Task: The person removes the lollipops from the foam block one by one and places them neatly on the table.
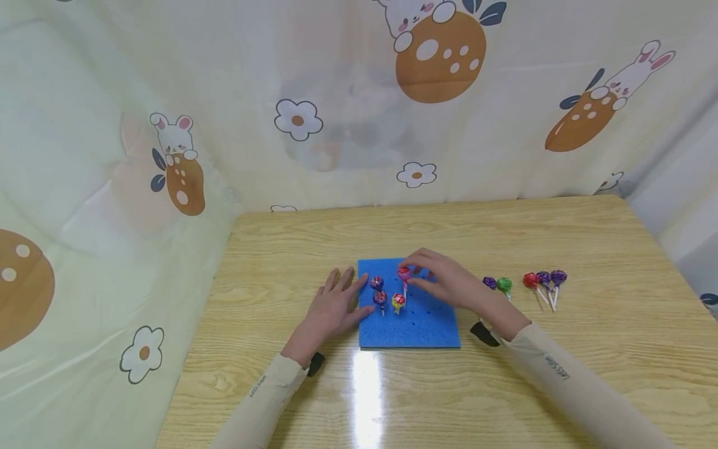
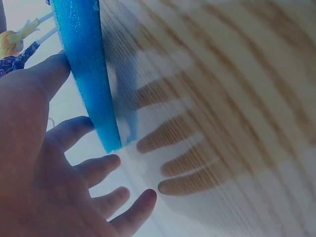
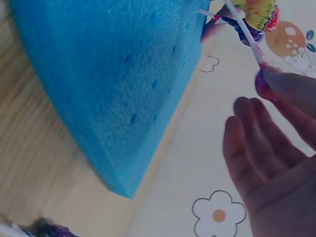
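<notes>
A blue foam board with small holes lies on the table. Three wrapped lollipops stand in its left half: two dark ones and a yellow-and-red one. My right hand pinches a pink lollipop by its wrapped head, stick pointing down over the board. In the right wrist view, thumb and fingertips meet at that lollipop's head, the other fingers extended. My left hand lies at the board's left edge with fingers spread, its thumb and index finger touching the foam.
To the right of the board, a purple lollipop and a green lollipop lie on the wooden table. Farther right lie a red lollipop and two purple ones. A patterned curtain hangs behind the table.
</notes>
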`<state>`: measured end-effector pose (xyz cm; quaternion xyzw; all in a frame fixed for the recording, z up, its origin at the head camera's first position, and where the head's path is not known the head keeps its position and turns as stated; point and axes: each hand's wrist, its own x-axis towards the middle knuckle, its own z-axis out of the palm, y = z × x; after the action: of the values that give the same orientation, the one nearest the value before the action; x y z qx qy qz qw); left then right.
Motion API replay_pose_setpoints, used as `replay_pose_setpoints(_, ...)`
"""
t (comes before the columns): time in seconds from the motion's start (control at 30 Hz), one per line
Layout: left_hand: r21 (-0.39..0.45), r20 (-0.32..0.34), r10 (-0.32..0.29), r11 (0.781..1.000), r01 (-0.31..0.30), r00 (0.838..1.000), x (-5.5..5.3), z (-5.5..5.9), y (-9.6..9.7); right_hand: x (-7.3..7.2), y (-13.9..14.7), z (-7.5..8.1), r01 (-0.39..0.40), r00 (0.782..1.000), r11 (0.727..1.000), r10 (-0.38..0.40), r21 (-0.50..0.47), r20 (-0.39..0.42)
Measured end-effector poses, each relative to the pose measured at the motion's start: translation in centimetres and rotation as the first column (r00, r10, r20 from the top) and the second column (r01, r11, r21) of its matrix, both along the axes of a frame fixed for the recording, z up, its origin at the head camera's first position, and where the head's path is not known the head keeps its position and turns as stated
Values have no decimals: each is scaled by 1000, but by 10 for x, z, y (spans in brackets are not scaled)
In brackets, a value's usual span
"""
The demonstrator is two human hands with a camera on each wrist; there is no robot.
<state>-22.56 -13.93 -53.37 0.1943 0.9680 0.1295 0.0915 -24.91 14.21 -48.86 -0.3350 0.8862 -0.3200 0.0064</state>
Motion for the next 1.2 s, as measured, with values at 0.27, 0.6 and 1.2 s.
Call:
replay_pose_setpoints(0.27, 13, -1, -7, 1000, 7, 1000, 0, -1, 0, -4, 10, -8, -24, 985, 999, 30, -36, 173)
replay_pose_setpoints(0.6, 21, -8, -2, 1000, 3, 1000, 1, -1, 0, -5, 20, -12, -28, 977, 999, 30, -16, 212)
replay_pose_setpoints(1.2, 27, -11, -5, 1000, 5, 1000, 2, -3, 0, 3, 62, -14, -9, 972, 1000, 13, -19, 234)
